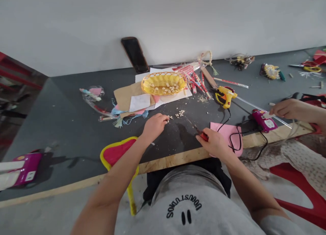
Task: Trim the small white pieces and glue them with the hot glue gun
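Observation:
My left hand [156, 125] rests low over the dark table [76, 126], its fingers pinched together beside several small pale pieces [180, 113]. What is between those fingertips is too small to make out. My right hand [213, 140] is wrapped round the red handle of a thin-tipped tool [203, 136], which points up and left towards the pale pieces. Behind the hands, a yellow basket [163, 90] holds more pale bits and stands on white and brown paper [128, 92]. A pink sheet [230, 136] lies right beside my right hand.
A yellow glue gun [226, 95] with a black cable, red patterned sticks [197, 80] and a magenta power socket [264, 120] are to the right, where another person's hand [289, 109] reaches in. A phone [134, 54] leans on the wall. Tassels [118, 121] lie left.

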{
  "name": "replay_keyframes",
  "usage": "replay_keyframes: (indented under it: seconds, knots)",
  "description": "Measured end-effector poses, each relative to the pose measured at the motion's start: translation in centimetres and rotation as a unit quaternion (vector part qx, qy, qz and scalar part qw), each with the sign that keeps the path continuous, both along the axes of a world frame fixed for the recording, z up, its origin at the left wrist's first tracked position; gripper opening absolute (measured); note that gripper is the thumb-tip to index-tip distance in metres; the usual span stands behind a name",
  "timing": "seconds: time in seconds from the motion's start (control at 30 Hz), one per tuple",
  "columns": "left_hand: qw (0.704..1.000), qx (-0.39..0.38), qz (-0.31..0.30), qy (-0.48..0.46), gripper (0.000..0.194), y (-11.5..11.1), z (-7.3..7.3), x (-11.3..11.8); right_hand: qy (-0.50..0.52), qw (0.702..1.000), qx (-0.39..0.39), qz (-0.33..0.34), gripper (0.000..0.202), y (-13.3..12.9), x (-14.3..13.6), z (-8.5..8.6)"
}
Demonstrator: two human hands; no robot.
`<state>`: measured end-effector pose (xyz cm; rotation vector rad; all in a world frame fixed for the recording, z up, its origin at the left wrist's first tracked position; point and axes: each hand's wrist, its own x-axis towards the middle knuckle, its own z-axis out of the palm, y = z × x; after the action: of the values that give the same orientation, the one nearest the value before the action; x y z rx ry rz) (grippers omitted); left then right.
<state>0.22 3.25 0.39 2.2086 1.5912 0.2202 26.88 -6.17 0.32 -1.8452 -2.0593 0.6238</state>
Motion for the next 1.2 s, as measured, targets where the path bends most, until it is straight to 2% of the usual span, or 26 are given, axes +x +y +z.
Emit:
replay_keyframes:
  seconds: [0.1,0.27,0.53,0.63,0.77,0.83,0.93,1.1,1.2]
  knots:
    - [1.000,-0.012,0.016,-0.009,0.021,0.0,-0.1,0.2,0.024,0.999,0.016,0.020,0.030,0.2,0.1,0.3]
    - [0.999,-0.003,0.034,0.019,0.013,-0.2,-0.2,0.7,0.132,0.987,0.077,0.041,0.032,0.7,0.0,0.8]
    - [0.999,0.010,0.032,0.031,0.019,-0.6,-0.5,1.0,0.117,0.991,0.060,-0.022,0.038,0.9,-0.8,1.4]
    - [0.998,-0.016,0.052,-0.033,0.017,-1.1,-0.2,1.1,0.121,0.990,0.063,-0.037,0.035,1.1,-1.1,1.6]
    - [0.979,-0.064,0.064,-0.180,0.019,-2.4,0.4,1.1,0.128,0.985,0.109,-0.024,0.033,1.7,-1.4,2.2]
    - [0.958,-0.097,0.082,-0.257,0.022,-3.1,0.8,1.1,0.147,0.978,0.146,-0.007,0.030,2.1,-1.7,2.5]
    - [0.907,-0.158,0.133,-0.368,0.024,-3.9,1.2,1.2,0.170,0.969,0.177,0.014,0.023,2.4,-2.4,2.5]
    - [0.786,-0.241,0.222,-0.524,0.032,-4.6,1.5,1.5,0.243,0.966,0.079,0.045,0.017,2.7,-3.6,1.6]
    - [0.722,-0.271,0.248,-0.587,0.037,-4.8,1.6,1.5,0.257,0.961,0.067,0.074,0.016,2.7,-4.0,1.5]
